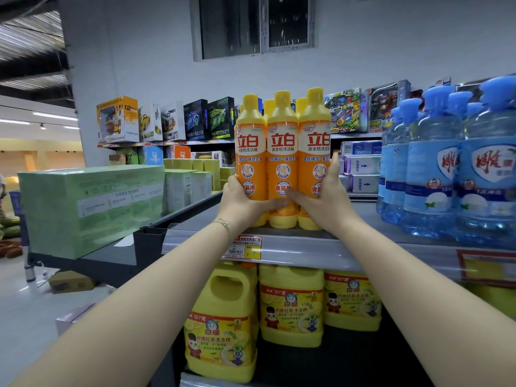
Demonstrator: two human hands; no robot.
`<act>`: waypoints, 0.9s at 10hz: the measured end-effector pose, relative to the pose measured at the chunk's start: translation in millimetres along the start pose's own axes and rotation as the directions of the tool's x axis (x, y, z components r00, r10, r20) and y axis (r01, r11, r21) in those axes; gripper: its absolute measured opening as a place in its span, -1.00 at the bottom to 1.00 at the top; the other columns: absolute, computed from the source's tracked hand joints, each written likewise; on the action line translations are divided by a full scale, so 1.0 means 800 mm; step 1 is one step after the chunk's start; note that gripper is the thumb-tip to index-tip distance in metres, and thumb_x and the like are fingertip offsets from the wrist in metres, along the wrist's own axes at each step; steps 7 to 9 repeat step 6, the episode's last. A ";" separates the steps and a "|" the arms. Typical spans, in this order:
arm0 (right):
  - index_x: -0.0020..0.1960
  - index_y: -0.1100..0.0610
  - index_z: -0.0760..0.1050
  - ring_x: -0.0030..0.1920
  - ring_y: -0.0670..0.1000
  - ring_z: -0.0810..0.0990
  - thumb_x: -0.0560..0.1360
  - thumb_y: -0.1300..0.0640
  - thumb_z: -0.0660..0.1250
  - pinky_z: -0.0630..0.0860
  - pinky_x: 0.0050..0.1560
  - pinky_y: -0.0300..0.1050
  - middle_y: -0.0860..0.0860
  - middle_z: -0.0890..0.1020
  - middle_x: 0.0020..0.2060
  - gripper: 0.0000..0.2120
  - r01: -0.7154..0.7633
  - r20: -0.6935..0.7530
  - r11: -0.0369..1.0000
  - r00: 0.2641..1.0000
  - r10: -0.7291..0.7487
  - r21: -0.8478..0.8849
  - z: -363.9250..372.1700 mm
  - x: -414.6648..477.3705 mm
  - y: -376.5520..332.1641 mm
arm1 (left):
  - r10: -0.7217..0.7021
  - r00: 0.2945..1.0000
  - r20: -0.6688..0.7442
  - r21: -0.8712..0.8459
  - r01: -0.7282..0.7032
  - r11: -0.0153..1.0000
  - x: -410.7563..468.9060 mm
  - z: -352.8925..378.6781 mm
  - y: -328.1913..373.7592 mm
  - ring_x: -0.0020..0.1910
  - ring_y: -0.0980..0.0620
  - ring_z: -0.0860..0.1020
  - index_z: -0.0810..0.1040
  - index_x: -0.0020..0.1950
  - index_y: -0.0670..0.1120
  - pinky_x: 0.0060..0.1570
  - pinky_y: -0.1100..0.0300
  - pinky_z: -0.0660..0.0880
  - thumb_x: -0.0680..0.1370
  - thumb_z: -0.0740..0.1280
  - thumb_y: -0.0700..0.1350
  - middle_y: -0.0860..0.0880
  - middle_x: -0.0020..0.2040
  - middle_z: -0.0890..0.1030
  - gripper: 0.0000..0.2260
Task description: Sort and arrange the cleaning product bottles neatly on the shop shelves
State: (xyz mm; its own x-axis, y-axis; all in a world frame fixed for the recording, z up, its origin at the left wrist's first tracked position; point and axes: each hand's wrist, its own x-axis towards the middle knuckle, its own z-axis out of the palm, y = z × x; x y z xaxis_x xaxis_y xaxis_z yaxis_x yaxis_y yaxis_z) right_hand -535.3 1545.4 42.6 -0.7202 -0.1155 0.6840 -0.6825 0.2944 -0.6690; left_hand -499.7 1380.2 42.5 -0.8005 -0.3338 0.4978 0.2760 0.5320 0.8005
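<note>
Both arms reach up and forward, bare; left hand (240, 199) wraps the left flank of the orange bottles (282, 152), thumb across the front, while right hand (325, 201) clasps the right flank, thumb meeting the left one and a finger lying upright along the outer bottle. Bottles stand upright, touching, at the front edge of the top shelf (307, 244), between green cartons (92, 208) and blue bottles (435, 169), above yellow jugs (290, 305). Hands cover the lower labels; the back row shows caps only, count unclear; blue bottles are cut off at the right.
</note>
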 end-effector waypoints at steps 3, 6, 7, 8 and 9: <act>0.43 0.12 0.14 0.27 0.17 0.36 0.40 -0.07 0.35 0.42 0.17 0.25 0.15 0.31 0.33 -0.28 0.192 -0.198 0.848 0.925 -0.325 -0.494 -0.002 -0.018 -0.011 | 0.181 0.973 -0.146 0.267 -0.137 0.954 -0.014 -0.015 -0.005 0.14 -0.02 0.53 0.32 0.31 -0.04 0.05 -0.01 0.57 0.25 0.51 0.30 -0.03 0.21 0.50 -0.21; -0.01 0.18 0.47 -0.07 0.13 0.49 0.38 0.11 0.27 0.44 -0.09 0.02 0.09 0.57 -0.11 -0.78 0.499 -0.064 0.597 0.732 -0.679 -0.628 0.008 -0.053 -0.026 | 0.510 0.860 0.009 0.626 -0.402 0.668 -0.047 -0.065 0.016 -0.08 -0.01 0.53 0.51 0.00 -0.03 -0.14 0.12 0.48 0.53 0.33 0.02 0.07 -0.10 0.49 -0.84; -0.01 0.18 0.47 -0.07 0.13 0.49 0.38 0.11 0.27 0.44 -0.09 0.02 0.09 0.57 -0.11 -0.78 0.499 -0.064 0.597 0.732 -0.679 -0.628 0.008 -0.053 -0.026 | 0.510 0.860 0.009 0.626 -0.402 0.668 -0.047 -0.065 0.016 -0.08 -0.01 0.53 0.51 0.00 -0.03 -0.14 0.12 0.48 0.53 0.33 0.02 0.07 -0.10 0.49 -0.84; -0.01 0.18 0.47 -0.07 0.13 0.49 0.38 0.11 0.27 0.44 -0.09 0.02 0.09 0.57 -0.11 -0.78 0.499 -0.064 0.597 0.732 -0.679 -0.628 0.008 -0.053 -0.026 | 0.510 0.860 0.009 0.626 -0.402 0.668 -0.047 -0.065 0.016 -0.08 -0.01 0.53 0.51 0.00 -0.03 -0.14 0.12 0.48 0.53 0.33 0.02 0.07 -0.10 0.49 -0.84; -0.01 0.18 0.47 -0.07 0.13 0.49 0.38 0.11 0.27 0.44 -0.09 0.02 0.09 0.57 -0.11 -0.78 0.499 -0.064 0.597 0.732 -0.679 -0.628 0.008 -0.053 -0.026 | 0.510 0.860 0.009 0.626 -0.402 0.668 -0.047 -0.065 0.016 -0.08 -0.01 0.53 0.51 0.00 -0.03 -0.14 0.12 0.48 0.53 0.33 0.02 0.07 -0.10 0.49 -0.84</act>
